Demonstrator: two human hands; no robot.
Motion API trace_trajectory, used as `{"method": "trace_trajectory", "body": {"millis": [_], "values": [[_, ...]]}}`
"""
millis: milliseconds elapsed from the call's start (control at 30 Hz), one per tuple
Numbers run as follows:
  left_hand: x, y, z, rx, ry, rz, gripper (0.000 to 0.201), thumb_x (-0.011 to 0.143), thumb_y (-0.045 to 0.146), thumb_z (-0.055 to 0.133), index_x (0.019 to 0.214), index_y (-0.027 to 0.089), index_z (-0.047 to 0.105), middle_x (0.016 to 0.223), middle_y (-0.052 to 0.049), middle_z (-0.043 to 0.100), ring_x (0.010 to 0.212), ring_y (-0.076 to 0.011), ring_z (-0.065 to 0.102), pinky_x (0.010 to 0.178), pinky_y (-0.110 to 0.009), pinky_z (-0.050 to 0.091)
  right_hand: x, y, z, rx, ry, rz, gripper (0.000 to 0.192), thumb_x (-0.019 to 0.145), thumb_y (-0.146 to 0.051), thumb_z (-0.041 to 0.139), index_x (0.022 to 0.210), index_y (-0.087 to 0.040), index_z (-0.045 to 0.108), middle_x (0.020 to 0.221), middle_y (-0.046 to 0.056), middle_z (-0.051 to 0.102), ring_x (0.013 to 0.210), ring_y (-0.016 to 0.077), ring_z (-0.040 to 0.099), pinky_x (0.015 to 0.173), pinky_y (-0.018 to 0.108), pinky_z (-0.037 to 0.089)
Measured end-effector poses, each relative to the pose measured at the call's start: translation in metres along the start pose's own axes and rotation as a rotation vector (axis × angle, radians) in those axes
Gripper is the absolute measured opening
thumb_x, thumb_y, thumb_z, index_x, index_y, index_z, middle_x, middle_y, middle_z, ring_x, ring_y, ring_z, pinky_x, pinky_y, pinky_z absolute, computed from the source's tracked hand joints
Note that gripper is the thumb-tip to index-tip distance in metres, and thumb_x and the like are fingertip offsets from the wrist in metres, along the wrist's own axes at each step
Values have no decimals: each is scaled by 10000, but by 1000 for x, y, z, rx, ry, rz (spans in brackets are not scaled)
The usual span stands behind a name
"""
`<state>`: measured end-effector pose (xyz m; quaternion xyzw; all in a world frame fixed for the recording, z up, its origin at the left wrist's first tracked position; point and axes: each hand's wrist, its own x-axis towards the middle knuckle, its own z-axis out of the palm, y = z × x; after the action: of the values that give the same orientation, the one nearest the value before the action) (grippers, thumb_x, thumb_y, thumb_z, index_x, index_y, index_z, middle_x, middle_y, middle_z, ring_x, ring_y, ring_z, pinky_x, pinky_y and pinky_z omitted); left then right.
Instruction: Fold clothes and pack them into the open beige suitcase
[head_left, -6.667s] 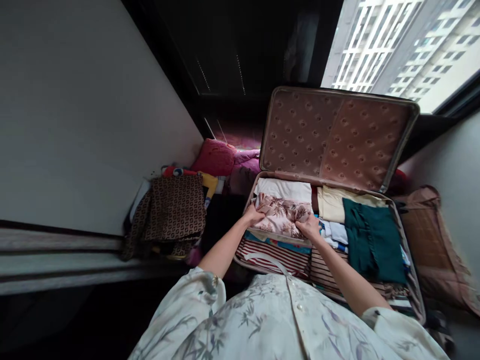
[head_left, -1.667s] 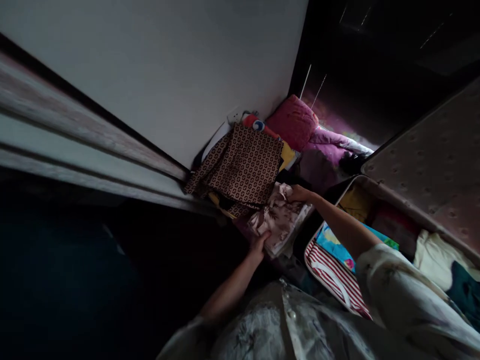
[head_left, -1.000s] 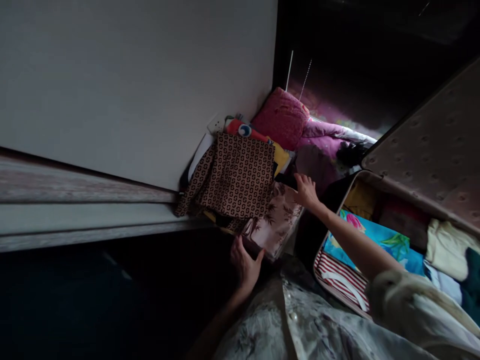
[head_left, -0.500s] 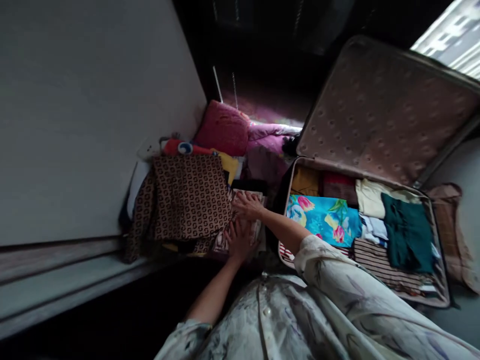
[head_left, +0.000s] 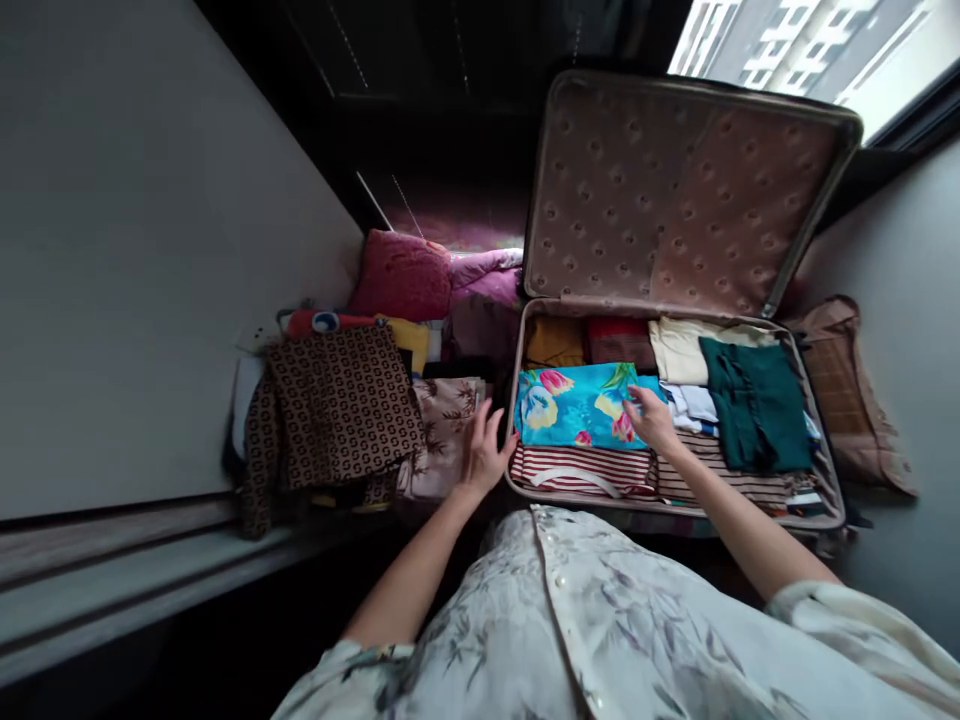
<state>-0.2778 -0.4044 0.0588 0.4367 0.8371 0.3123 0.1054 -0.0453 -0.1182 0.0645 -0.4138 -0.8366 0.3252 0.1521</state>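
My left hand [head_left: 487, 446] is open with its fingers apart, between a folded pale garment with a palm-like print [head_left: 441, 425] and the suitcase's near left rim [head_left: 513, 480]. Over the right part of a folded blue floral cloth [head_left: 570, 400] is my right hand [head_left: 652, 418], its fingers slightly bent and apart, at the cloth's surface. I cannot tell whether it presses down. That cloth lies flat in the open suitcase, above a red-and-white striped garment [head_left: 577, 465]. A dark green garment [head_left: 757, 405] and a brown striped one [head_left: 697, 468] lie to the right.
The suitcase lid [head_left: 675, 190] leans back upright. Left of my hands lies a brown patterned garment [head_left: 341, 405] on other clothes. Behind are a pink cushion [head_left: 405, 275] and purple bedding. A brown bag-like item [head_left: 851, 400] rests right of the suitcase, near the wall.
Both hands have come off the folded pale garment. My right hand moved right to the blue floral cloth, my left slightly right towards the suitcase. The view has turned right.
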Motion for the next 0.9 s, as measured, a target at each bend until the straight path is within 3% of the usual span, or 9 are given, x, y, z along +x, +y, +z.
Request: {"method": "trace_trajectory", "body": {"millis": [67, 133, 233, 367, 500, 633, 767, 900], "values": [[41, 30, 18, -15, -158, 134, 608, 947, 433, 584, 1485, 162, 501, 1594, -176, 408, 1499, -307, 355, 1247, -437, 260, -23, 31, -18, 36, -11, 133, 391, 848, -352, 553, 1156, -153, 688, 1036, 155, 748, 929, 276, 699, 915, 461, 551], [81, 51, 42, 71, -316, 162, 702, 909, 439, 648, 1515, 140, 458, 1611, -198, 383, 1518, -335, 314, 1247, -459, 233, -50, 44, -25, 96, -60, 200, 366, 827, -337, 566, 1118, -162, 703, 974, 130, 765, 897, 264, 715, 903, 434, 556], [131, 70, 73, 289, -490, 69, 783, 898, 457, 667, 1546, 109, 397, 1619, -251, 347, 1530, -393, 263, 1225, -525, 208, -84, 48, -27, 206, -124, 253, 330, 802, -301, 572, 1066, -169, 720, 899, 90, 773, 848, 239, 728, 867, 394, 568], [170, 81, 88, 499, -715, -8, 843, 839, 558, 713, 1512, 129, 442, 1518, -259, 461, 1397, -421, 441, 1121, -492, 342, -112, 60, -35, 345, -145, 298, 306, 796, -269, 568, 1040, -180, 731, 870, 71, 772, 822, 225, 733, 815, 361, 580], [180, 101, 87, 668, -683, 18, 803, 738, 575, 803, 1369, 130, 581, 1389, -244, 585, 1288, -414, 539, 1060, -452, 379, -128, 83, -54, 380, -119, 307, 315, 794, -284, 582, 1051, -177, 728, 885, 80, 773, 818, 229, 727, 813, 372, 578], [173, 126, 92, 743, -718, 36, 488, 749, 479, 819, 1094, 149, 723, 1143, -188, 725, 1159, -384, 632, 1037, -456, 389, -129, 96, -64, 428, -112, 317, 318, 797, -307, 572, 1047, -181, 723, 906, 83, 776, 825, 231, 729, 825, 386, 578], [159, 135, 88, 692, -666, 57, 463, 774, 373, 796, 1187, 183, 710, 1324, -187, 649, 1266, -392, 572, 1059, -437, 402, -117, 93, -61, 495, -133, 274, 301, 790, -311, 576, 1021, -184, 722, 904, 80, 772, 852, 235, 723, 850, 394, 571], [147, 134, 70, 515, -681, -18, 528, 741, 197, 765, 1259, 187, 662, 1280, -177, 675, 1229, -372, 616, 1023, -407, 458, -105, 75, -43, 651, -339, 292, 260, 756, -263, 616, 978, -175, 717, 816, 44, 756, 734, 196, 696, 744, 333, 572]]}}
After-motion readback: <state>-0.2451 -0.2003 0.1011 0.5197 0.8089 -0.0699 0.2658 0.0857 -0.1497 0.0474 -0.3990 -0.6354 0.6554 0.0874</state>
